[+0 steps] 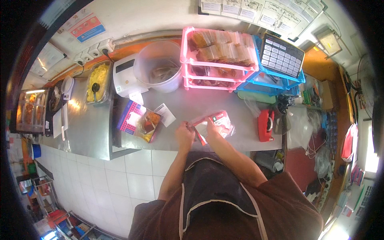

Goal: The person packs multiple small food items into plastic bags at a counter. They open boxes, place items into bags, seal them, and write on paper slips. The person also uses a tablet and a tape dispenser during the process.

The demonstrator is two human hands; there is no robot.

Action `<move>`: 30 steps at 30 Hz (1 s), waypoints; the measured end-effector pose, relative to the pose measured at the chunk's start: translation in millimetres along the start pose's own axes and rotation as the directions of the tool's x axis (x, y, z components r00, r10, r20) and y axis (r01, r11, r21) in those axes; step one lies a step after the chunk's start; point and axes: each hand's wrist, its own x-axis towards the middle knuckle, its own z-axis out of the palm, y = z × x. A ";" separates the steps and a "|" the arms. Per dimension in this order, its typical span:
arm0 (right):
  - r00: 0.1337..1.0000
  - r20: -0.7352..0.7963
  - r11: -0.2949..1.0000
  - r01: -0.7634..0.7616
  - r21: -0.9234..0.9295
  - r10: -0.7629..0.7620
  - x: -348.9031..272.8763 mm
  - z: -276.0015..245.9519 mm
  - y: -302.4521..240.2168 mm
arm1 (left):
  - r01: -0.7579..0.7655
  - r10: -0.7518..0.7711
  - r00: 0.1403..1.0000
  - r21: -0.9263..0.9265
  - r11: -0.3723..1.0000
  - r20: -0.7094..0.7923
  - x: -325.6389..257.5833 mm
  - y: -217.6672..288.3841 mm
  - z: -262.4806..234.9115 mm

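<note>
Head view: both hands meet near the front edge of the steel bench (pixel 224 102). The left hand (pixel 185 134) pinches one end of a clear red-printed packet (pixel 214 124); the right hand (pixel 209 130) grasps its middle. So close to the edge, a loosened pinch could likely drop the packet to the tiled floor (pixel 132 172).
</note>
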 end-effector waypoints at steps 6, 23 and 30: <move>0.999 0.047 1.000 0.018 -0.017 -0.018 29.0 -5.4 9.2 | -0.314 0.283 0.934 -0.118 0.942 -0.219 -10.9 41.5 -5.2; 0.417 0.297 -0.044 0.518 -0.854 -0.859 -83.5 -33.8 -102.1 | 0.341 -0.124 0.936 -0.765 0.546 0.329 -11.1 105.5 -83.4; 0.633 0.343 0.407 0.738 -0.538 -0.694 -157.7 -42.4 -103.1 | 0.405 -0.135 0.912 -0.800 0.442 0.387 -3.6 133.2 -106.7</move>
